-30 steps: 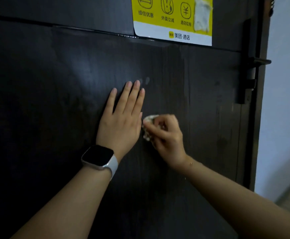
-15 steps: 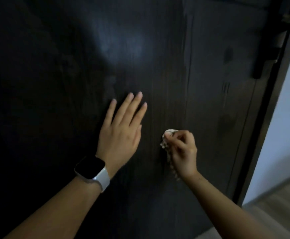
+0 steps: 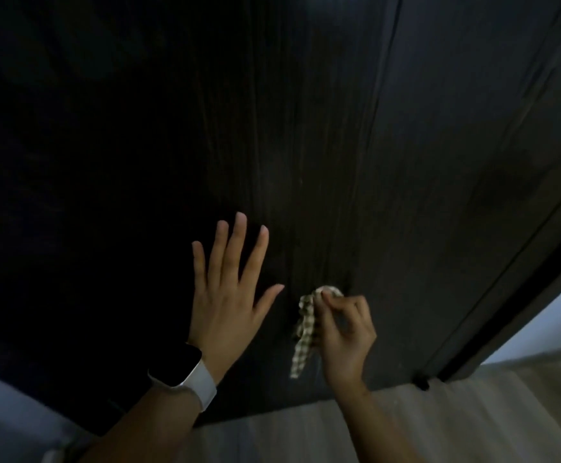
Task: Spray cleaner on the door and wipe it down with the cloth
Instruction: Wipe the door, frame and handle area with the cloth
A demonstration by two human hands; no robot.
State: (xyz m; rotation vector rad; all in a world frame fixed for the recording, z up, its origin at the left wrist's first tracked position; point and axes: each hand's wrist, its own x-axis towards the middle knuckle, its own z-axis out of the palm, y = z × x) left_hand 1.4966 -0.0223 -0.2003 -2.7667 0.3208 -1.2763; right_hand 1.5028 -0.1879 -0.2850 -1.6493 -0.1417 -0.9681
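The dark wooden door (image 3: pixel 339 128) fills most of the view, and its bottom edge shows near the floor. My left hand (image 3: pixel 229 289) lies flat on the door with fingers straight and spread; a watch with a white strap is on that wrist. Just to its right, my right hand (image 3: pixel 346 332) holds a bunched checked cloth (image 3: pixel 306 325) against the lower part of the door, fingers curled round it. A strip of the cloth hangs down below the hand. No spray bottle is in view.
Pale wood-look floor (image 3: pixel 472 412) runs below the door. The door's right edge and frame (image 3: pixel 506 295) slant down to a small dark stop at the floor (image 3: pixel 421 384). A light wall (image 3: pixel 546 322) shows at far right.
My view has dropped from the handle and yellow sticker down to the door's bottom edge. Both hands moved down the door, the right one still wiping with the cloth.
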